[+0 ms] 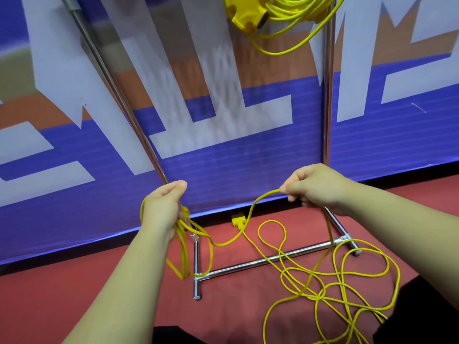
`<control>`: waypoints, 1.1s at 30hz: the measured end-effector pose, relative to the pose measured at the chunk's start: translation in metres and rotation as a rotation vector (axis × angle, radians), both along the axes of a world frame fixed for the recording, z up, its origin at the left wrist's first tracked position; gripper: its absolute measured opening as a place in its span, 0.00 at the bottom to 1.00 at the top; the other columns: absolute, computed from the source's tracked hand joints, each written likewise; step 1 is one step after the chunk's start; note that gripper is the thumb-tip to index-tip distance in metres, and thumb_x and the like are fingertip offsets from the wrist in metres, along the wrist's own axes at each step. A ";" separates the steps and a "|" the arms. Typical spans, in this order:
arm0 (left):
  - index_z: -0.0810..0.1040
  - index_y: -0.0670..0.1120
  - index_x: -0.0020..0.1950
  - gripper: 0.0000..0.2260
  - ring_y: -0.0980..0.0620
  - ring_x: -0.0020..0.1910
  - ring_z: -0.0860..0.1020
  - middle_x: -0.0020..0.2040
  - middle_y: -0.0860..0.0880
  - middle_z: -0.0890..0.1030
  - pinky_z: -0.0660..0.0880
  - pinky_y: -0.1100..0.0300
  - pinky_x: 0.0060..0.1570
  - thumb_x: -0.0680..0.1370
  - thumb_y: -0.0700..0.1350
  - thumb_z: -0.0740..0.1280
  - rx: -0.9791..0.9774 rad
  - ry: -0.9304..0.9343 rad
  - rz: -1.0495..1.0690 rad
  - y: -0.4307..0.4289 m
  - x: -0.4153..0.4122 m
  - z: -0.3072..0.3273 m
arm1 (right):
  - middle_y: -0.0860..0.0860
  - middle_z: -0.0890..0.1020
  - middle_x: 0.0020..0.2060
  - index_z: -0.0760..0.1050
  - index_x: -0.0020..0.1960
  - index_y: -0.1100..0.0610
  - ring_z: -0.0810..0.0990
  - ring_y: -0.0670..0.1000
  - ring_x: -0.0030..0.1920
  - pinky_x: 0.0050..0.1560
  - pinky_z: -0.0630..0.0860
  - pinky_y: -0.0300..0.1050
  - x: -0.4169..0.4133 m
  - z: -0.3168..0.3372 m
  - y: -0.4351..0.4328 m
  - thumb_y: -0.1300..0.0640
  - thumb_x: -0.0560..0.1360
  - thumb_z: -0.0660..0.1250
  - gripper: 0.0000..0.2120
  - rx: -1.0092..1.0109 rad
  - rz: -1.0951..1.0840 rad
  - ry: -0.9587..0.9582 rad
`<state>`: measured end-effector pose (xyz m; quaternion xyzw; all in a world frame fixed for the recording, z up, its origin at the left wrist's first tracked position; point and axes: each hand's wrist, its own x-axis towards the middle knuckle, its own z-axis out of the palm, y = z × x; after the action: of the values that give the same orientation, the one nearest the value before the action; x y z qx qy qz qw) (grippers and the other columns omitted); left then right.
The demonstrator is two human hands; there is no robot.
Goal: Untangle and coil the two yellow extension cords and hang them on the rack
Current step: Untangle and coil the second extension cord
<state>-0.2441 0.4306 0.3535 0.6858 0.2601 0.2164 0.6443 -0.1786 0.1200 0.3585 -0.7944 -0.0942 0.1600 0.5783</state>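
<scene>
The step in hand looks like coiling the loose yellow extension cord (pixel 183 252). The left hand (pixel 162 209) is closed around a bunch of finished loops that hang below it. The right hand (pixel 314 188) pinches the same cord between thumb and curled fingers, and one slack strand sags between the two. To do it well, I would slide the right hand out along the cord to a like length each time. It would then carry that length across to the left hand and lay it beside the other loops with a slight twist so it lies flat (a loop that fights back usually means a kink further down). The uncoiled remainder lies in crossing loops on the red floor (pixel 74 294) below and to the right of the right hand. Some of it is draped over the chrome base bar of the rack (pixel 327 95), so it should be drawn up slowly and shaken free where strands cross, not pulled tight. Counted: two cords, this one and a coiled cord (pixel 298 11) hanging on the rack well above the right hand; one yellow socket block (pixel 246 14) with that hung coil; one yellow plug (pixel 238 218) on the floor beyond and between the hands; one rack, two uprights showing. The loops in the left hand are too bunched to count.
</scene>
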 end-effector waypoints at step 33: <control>0.80 0.44 0.61 0.12 0.58 0.23 0.65 0.35 0.49 0.71 0.65 0.65 0.23 0.85 0.40 0.57 0.147 -0.032 0.044 0.016 0.010 0.004 | 0.52 0.78 0.30 0.85 0.45 0.58 0.69 0.49 0.28 0.28 0.66 0.39 0.002 -0.001 -0.015 0.56 0.75 0.74 0.05 0.061 0.019 -0.039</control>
<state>-0.2342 0.4464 0.3578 0.7219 0.2483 0.2598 0.5914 -0.1768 0.1054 0.3571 -0.7783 -0.1180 0.1472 0.5989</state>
